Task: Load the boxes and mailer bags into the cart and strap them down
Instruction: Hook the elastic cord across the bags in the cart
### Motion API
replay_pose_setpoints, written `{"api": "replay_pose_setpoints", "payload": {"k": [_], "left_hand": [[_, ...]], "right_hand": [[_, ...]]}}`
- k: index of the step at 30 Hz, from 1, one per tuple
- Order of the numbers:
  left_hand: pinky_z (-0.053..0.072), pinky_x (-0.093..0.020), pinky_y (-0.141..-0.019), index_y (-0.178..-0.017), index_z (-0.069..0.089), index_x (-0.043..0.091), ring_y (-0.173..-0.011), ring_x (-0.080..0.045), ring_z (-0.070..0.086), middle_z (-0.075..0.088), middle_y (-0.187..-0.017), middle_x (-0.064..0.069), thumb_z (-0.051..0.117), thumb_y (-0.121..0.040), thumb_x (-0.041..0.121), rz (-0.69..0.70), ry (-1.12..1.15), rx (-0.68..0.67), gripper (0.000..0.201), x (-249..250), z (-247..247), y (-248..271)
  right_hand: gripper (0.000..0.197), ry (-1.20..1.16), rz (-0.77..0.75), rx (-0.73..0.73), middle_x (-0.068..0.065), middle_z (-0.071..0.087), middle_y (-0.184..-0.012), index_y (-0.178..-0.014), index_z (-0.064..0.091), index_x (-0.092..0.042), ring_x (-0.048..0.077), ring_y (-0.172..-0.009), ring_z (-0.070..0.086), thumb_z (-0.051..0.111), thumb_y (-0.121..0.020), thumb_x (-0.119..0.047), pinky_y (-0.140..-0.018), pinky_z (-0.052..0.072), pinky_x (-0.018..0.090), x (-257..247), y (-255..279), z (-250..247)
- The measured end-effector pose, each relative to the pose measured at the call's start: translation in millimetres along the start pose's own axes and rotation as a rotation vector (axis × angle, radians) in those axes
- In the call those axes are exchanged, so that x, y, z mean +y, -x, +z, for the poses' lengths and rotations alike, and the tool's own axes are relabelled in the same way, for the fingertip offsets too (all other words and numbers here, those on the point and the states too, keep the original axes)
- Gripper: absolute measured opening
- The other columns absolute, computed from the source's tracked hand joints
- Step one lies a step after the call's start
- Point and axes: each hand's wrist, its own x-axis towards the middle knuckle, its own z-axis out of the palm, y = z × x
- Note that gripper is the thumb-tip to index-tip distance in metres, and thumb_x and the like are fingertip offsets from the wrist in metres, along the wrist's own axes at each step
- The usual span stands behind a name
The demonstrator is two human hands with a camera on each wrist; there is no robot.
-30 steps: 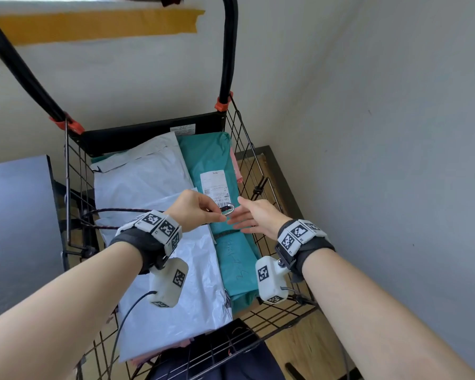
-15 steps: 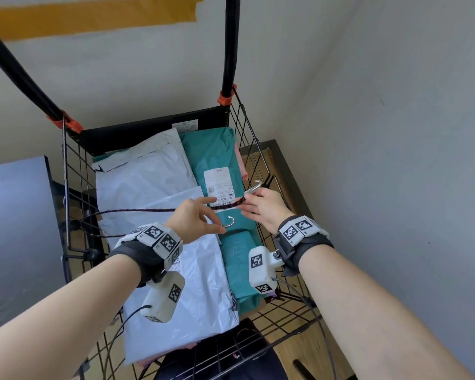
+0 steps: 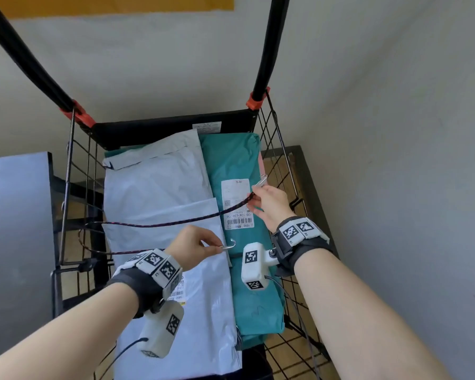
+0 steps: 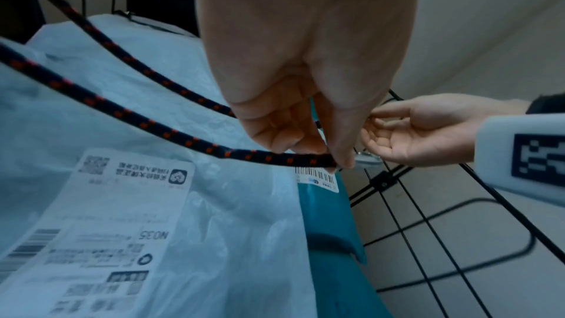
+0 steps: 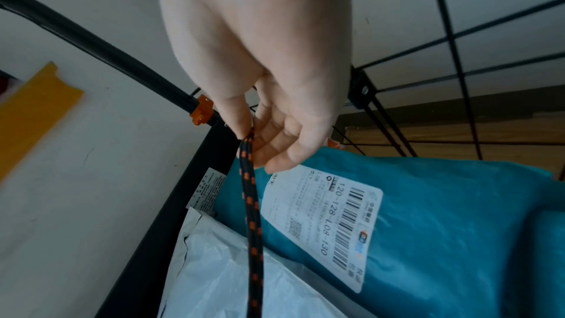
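From the head view, the wire cart (image 3: 78, 193) holds white mailer bags (image 3: 159, 187) on one side and a teal mailer bag (image 3: 236, 160) on the other. The left hand (image 3: 192, 249) pinches the shank of a metal hook (image 3: 229, 246), its grip closed on it just above the white bags, with a dark red-flecked bungee cord (image 3: 159, 224) trailing back from it to the cart's left wall. The right hand (image 3: 269, 205) has its grip closed on the cord's other run, a second hook (image 3: 261, 182) poking out just beyond its fingertips, near the cart's right wall.

From the left wrist, thumb and fingers (image 4: 305, 134) clamp the cord's end (image 4: 275, 157) directly over a shipping label's barcode (image 4: 318, 175); the right hand (image 4: 422, 134) sits just past it by the wire mesh.

From the right wrist, the fingers (image 5: 275, 144) pinch the cord (image 5: 250, 207), which hangs down from the grip across the teal bag (image 5: 443, 202), beside its white label (image 5: 330, 224).
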Motion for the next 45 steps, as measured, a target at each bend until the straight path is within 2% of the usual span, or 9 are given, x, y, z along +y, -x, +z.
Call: {"api": "replay_pose_setpoints", "payload": {"k": [6, 9, 13, 18, 24, 30, 34, 42, 45], "left_hand": [[0.038, -0.003, -0.05, -0.087, 0.075, 0.013, -0.047, 0.009, 0.051, 0.06, -0.061, 0.019, 0.074, -0.079, 0.018, -0.011, 0.038, 0.001, 0.009, 10.6, -8.1, -34.2], [0.039, -0.004, -0.049, -0.088, 0.076, 0.016, -0.045, 0.006, 0.051, 0.058, -0.047, 0.023, 0.074, -0.079, 0.02, -0.025, 0.03, -0.057, 0.01, 8.6, -11.0, -44.4], [0.039, -0.005, -0.048, -0.088, 0.076, 0.019, -0.044, 0.006, 0.052, 0.058, -0.047, 0.022, 0.074, -0.08, 0.021, -0.05, 0.02, -0.072, 0.009, 1.8, -14.7, -53.7], [0.045, -0.013, -0.056, -0.082, 0.075, 0.022, -0.053, -0.003, 0.052, 0.063, -0.062, 0.009, 0.074, -0.08, 0.018, -0.064, 0.061, -0.046, 0.005, -3.7, -18.6, -57.7], [0.045, -0.013, -0.054, -0.07, 0.07, 0.034, -0.045, 0.003, 0.05, 0.058, -0.045, 0.021, 0.074, -0.079, 0.018, -0.086, 0.083, -0.046, 0.019, -11.7, -22.4, -58.1], [0.04, -0.006, -0.049, -0.082, 0.075, 0.023, -0.044, 0.005, 0.051, 0.056, -0.042, 0.023, 0.073, -0.08, 0.016, -0.066, 0.073, -0.041, 0.008, -10.9, -25.4, -56.6], [0.039, -0.004, -0.049, -0.071, 0.07, 0.033, -0.046, 0.007, 0.05, 0.057, -0.044, 0.024, 0.073, -0.081, 0.017, -0.083, 0.064, -0.036, 0.019, -10.0, -26.5, -52.3], [0.035, -0.006, -0.046, -0.076, 0.072, 0.027, -0.053, -0.004, 0.045, 0.058, -0.056, 0.012, 0.075, -0.078, 0.024, -0.136, 0.028, -0.059, 0.005, -4.5, -25.8, -35.9], [0.031, -0.005, -0.039, -0.082, 0.073, 0.017, -0.041, 0.0, 0.044, 0.053, -0.043, 0.018, 0.073, -0.081, 0.02, -0.124, 0.038, -0.063, 0.003, 4.7, -25.2, -25.3]], "right_hand": [[0.016, 0.092, -0.108, 0.142, 0.009, 0.065, -0.082, -0.083, 0.057, -0.008, 0.013, -0.066, 0.064, 0.049, -0.097, -0.011, -0.064, 0.055, 0.021, 5.6, -26.3, 3.0], [0.016, 0.067, -0.142, 0.21, 0.013, 0.066, -0.09, -0.085, 0.055, -0.006, 0.016, -0.075, 0.066, 0.047, -0.098, -0.008, -0.065, 0.056, 0.019, 3.9, -36.7, -1.7], [0.013, 0.057, -0.145, 0.276, 0.018, 0.067, -0.101, -0.095, 0.057, -0.001, 0.018, -0.08, 0.067, 0.047, -0.098, -0.008, -0.072, 0.056, 0.023, 4.3, -48.3, -4.7], [0.018, -0.017, -0.146, 0.349, 0.017, 0.068, -0.096, -0.094, 0.064, 0.002, 0.019, -0.082, 0.067, 0.048, -0.097, -0.008, -0.074, 0.057, 0.023, 8.7, -54.3, 0.0], [0.017, -0.161, -0.13, 0.461, 0.012, 0.065, -0.084, -0.085, 0.06, -0.005, 0.019, -0.079, 0.067, 0.05, -0.097, -0.009, -0.069, 0.056, 0.019, 4.9, -55.5, 6.3], [0.017, -0.152, -0.029, 0.445, 0.017, 0.066, -0.088, -0.085, 0.064, 0.003, 0.02, -0.074, 0.065, 0.054, -0.095, -0.007, -0.066, 0.055, 0.024, 2.6, -59.8, 4.9], [0.02, -0.124, 0.025, 0.433, 0.011, 0.062, -0.072, -0.101, 0.063, 0.012, 0.018, -0.065, 0.064, 0.056, -0.093, -0.005, -0.063, 0.054, 0.025, 2.7, -60.2, 3.8], [0.021, -0.111, 0.043, 0.369, 0.025, 0.067, -0.099, -0.106, 0.061, 0.013, 0.026, -0.083, 0.068, 0.061, -0.089, 0.001, -0.073, 0.055, 0.027, 1.1, -48.9, 4.3], [0.023, -0.127, 0.072, 0.316, 0.03, 0.063, -0.11, -0.109, 0.057, 0.018, 0.035, -0.1, 0.065, 0.056, -0.089, 0.007, -0.079, 0.052, 0.028, 1.3, -36.8, 5.3]]}}
